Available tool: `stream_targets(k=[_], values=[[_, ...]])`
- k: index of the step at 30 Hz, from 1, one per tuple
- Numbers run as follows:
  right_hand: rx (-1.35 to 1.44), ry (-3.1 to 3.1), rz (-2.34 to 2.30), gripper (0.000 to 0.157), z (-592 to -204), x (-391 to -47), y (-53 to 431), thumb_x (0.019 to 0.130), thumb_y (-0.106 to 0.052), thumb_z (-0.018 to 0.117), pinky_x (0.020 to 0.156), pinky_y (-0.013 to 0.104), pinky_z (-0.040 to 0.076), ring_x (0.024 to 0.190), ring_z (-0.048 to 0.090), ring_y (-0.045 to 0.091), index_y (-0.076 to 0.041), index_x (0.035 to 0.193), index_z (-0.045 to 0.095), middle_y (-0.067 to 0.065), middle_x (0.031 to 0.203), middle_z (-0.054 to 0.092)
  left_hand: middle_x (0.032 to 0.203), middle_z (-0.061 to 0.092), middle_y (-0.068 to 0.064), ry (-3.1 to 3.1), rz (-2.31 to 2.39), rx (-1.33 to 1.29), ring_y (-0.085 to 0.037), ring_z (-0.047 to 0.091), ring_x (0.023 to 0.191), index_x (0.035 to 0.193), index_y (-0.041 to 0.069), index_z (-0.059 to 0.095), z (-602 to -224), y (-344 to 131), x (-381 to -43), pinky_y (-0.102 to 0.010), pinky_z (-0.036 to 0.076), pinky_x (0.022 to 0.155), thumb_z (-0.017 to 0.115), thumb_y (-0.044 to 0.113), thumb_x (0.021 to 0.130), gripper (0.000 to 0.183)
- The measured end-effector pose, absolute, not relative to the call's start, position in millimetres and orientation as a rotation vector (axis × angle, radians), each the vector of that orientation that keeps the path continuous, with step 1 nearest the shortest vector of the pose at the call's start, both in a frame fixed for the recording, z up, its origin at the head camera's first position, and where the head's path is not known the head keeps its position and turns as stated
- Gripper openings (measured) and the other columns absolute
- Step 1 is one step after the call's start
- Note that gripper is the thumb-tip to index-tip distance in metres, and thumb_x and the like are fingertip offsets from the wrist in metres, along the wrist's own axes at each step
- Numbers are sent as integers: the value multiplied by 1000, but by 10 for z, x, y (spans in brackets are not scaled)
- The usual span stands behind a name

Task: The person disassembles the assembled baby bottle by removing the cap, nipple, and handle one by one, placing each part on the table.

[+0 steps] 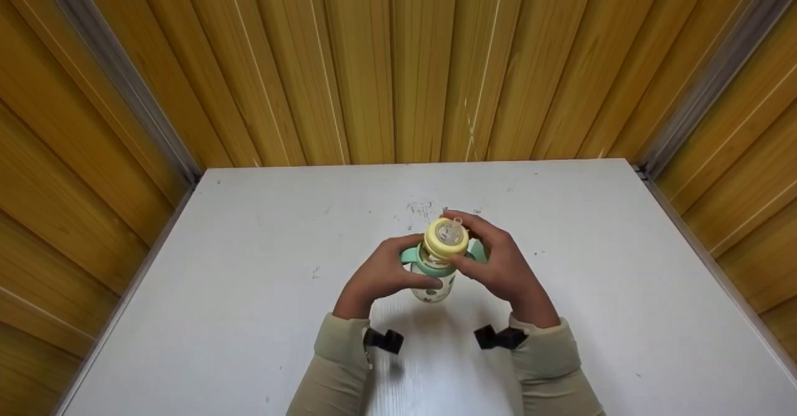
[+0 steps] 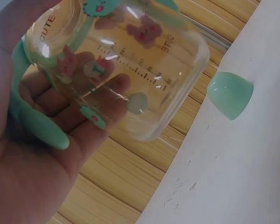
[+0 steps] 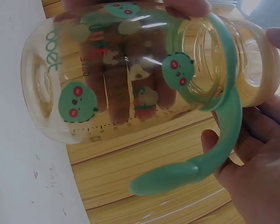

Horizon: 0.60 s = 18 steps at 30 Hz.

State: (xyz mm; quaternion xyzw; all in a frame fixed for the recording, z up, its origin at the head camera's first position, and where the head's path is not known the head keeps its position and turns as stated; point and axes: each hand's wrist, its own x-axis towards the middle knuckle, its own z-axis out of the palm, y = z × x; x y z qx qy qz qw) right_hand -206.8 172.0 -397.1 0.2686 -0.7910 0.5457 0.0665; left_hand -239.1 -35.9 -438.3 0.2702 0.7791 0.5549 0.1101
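Observation:
A clear baby bottle (image 1: 431, 293) with printed cartoon faces stands tilted between both hands over the white table. It carries a green ring with two curved handles (image 3: 219, 135). My left hand (image 1: 389, 269) grips the bottle's body, its fingers showing through the clear wall in the right wrist view. At the top, my right hand (image 1: 501, 260) holds the yellow collar (image 1: 436, 245) between thumb and fingers. A clear teat (image 1: 449, 232) sits inside that collar. Clear threaded neck shows between collar and handle ring in the right wrist view.
A green dome-shaped cap (image 2: 231, 95) lies on the white table (image 1: 249, 291), seen in the left wrist view. Yellow wood-patterned panels (image 1: 361, 61) wall the table at the back and both sides. Small dark scuffs mark the tabletop.

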Motion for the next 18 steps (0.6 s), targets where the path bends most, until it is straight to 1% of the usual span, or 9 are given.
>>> stream_targets(k=[2,6,8,12,18], values=[[817,-2364,1662,57,-3965,-2067,1727,78,-12,69,83,30,48,110,53,15,-18,131,48,0,126,54,106,64,12,2295,1628,798,-13,60,94,115,38,57,-4386,-374,-2403,-32,50,81,83,40,59,62],[816,-2337,1688,58,-3828,-1985,1703,77,-6,70,76,27,49,105,54,16,-9,130,48,7,122,55,105,64,12,2309,1619,787,-11,60,94,116,39,57,-4410,-414,-2430,-34,49,81,83,41,58,63],[805,-2332,1680,57,-3762,-1945,1687,75,-4,70,87,28,45,106,54,16,-5,128,49,9,121,55,105,64,11,2317,1610,774,-11,60,94,115,40,57,-4428,-435,-2443,-34,49,82,83,42,58,63],[773,-2305,1706,57,-3732,-1931,1682,73,-4,73,95,27,42,108,54,17,-2,126,50,9,121,55,106,65,8,2325,1599,748,-12,60,94,115,40,57,-4449,-468,-2460,-36,49,82,83,42,57,63],[708,-2299,1746,60,-3769,-1965,1707,71,-6,76,94,23,43,108,55,18,-1,125,50,8,121,55,110,64,3,2327,1598,716,-14,59,96,116,40,57,-4457,-510,-2467,-41,48,85,83,42,57,64]])
